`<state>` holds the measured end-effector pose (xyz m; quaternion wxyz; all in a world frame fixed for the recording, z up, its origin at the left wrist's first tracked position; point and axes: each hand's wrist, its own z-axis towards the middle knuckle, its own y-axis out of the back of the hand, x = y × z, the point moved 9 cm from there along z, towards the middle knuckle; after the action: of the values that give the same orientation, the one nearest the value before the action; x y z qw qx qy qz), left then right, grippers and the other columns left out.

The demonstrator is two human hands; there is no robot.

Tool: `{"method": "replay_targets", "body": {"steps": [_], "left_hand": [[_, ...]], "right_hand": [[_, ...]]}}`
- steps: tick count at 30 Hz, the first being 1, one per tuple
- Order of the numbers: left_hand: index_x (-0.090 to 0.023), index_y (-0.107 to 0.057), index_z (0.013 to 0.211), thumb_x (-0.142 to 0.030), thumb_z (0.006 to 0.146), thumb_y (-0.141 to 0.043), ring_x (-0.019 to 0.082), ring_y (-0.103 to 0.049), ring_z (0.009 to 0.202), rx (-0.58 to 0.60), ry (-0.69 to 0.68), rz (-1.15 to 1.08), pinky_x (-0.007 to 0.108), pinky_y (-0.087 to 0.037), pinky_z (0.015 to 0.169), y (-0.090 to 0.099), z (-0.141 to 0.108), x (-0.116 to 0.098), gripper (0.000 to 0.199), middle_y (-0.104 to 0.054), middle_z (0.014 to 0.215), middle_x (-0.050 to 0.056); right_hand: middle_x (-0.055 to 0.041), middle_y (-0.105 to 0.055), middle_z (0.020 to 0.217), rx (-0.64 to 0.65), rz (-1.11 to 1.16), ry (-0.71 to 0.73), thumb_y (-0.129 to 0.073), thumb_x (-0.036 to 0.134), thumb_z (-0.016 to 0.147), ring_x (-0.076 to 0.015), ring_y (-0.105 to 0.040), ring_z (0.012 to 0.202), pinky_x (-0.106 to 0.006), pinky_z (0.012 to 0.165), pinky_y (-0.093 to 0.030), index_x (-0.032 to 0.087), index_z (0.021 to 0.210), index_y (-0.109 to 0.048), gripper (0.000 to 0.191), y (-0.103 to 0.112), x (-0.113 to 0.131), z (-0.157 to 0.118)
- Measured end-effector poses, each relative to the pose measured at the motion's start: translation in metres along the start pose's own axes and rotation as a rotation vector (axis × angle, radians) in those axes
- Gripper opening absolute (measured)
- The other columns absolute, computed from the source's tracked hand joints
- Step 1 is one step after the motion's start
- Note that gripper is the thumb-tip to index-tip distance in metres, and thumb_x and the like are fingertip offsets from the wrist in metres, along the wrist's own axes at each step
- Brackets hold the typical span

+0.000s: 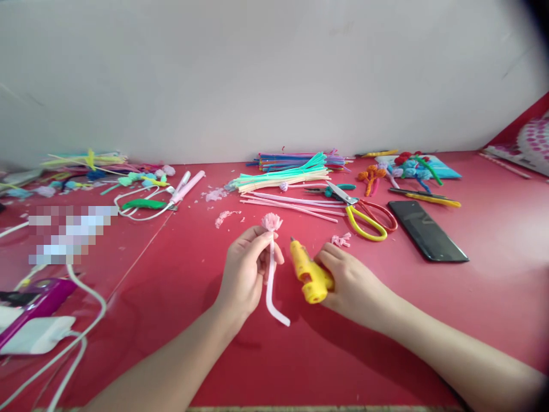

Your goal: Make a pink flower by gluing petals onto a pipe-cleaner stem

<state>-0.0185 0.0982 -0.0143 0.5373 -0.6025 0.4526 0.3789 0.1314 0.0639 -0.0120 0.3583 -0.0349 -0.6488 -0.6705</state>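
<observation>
Between the thumb and fingers of my left hand (246, 266) is a pink pipe cleaner flower (271, 222), gripped just below its fluffy head. Its pale pink stem (270, 286) hangs down and bends to the right at the bottom. My right hand (349, 280) is wrapped around a yellow glue gun (309, 272), whose dark nozzle points up and left. Nozzle and flower are a short way apart. Small pink pipe cleaner scraps (341, 240) lie just beyond my right hand, and more fluff (226, 217) lies past my left hand.
Scissors (366, 214) with red and yellow handles lie open beside a black phone (429, 232). Pipe cleaner bundles (283, 177) line the back near the wall. White cables (96, 312), a purple device (43, 303) and a pink hair-iron-like tool (187, 187) occupy the left.
</observation>
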Motion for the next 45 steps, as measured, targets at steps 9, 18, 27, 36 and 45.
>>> {"method": "replay_targets", "body": {"steps": [9, 18, 27, 36, 45], "left_hand": [[-0.018, -0.055, 0.073, -0.025, 0.084, -0.057, 0.005, -0.036, 0.034, 0.075, 0.057, 0.019, 0.016, -0.026, 0.033, -0.012, -0.005, 0.009, 0.014, -0.057, 0.048, -0.004], [-0.018, -0.054, 0.074, -0.026, 0.085, -0.057, 0.005, -0.038, 0.036, 0.150, 0.105, 0.014, 0.016, -0.027, 0.036, -0.019, -0.008, 0.022, 0.014, -0.060, 0.050, -0.003], [-0.018, -0.051, 0.072, -0.027, 0.085, -0.055, 0.006, -0.042, 0.036, 0.185, 0.142, 0.073, 0.015, -0.031, 0.035, -0.024, -0.011, 0.027, 0.017, -0.061, 0.051, -0.002], [-0.018, -0.048, 0.069, -0.025, 0.084, -0.055, 0.005, -0.039, 0.030, 0.251, 0.205, 0.177, 0.013, -0.028, 0.029, -0.035, -0.018, 0.033, 0.018, -0.060, 0.048, -0.002], [-0.017, -0.049, 0.069, -0.025, 0.085, -0.053, 0.004, -0.040, 0.028, 0.304, 0.236, 0.163, 0.012, -0.028, 0.028, -0.041, -0.022, 0.038, 0.019, -0.061, 0.048, -0.001]], "right_hand": [[-0.0052, -0.062, 0.091, -0.027, -0.171, 0.013, -0.056, 0.019, 0.082, -0.0175, -0.056, 0.085, -0.029, 0.077, -0.045, 0.018, 0.089, -0.060, 0.008, 0.027, -0.020, 0.011], [-0.0099, -0.064, 0.074, -0.076, -0.427, -0.195, -0.052, 0.010, 0.076, -0.0230, -0.059, 0.077, -0.031, 0.068, -0.040, 0.017, 0.066, -0.058, 0.013, 0.035, -0.079, 0.020], [-0.0010, -0.065, 0.080, -0.189, -0.150, -0.127, -0.049, 0.011, 0.081, -0.0129, -0.059, 0.070, -0.022, 0.064, -0.044, 0.019, 0.090, -0.059, 0.016, 0.051, -0.042, 0.014], [0.0021, -0.066, 0.076, -0.320, 0.474, -0.083, -0.060, 0.018, 0.082, -0.0119, -0.060, 0.070, -0.023, 0.068, -0.048, 0.022, 0.082, -0.062, 0.004, 0.060, -0.009, -0.001], [0.0012, -0.059, 0.076, -0.379, 0.518, -0.027, -0.057, 0.011, 0.079, -0.0120, -0.057, 0.072, -0.025, 0.068, -0.047, 0.020, 0.076, -0.057, 0.010, 0.062, -0.001, -0.005]]}}
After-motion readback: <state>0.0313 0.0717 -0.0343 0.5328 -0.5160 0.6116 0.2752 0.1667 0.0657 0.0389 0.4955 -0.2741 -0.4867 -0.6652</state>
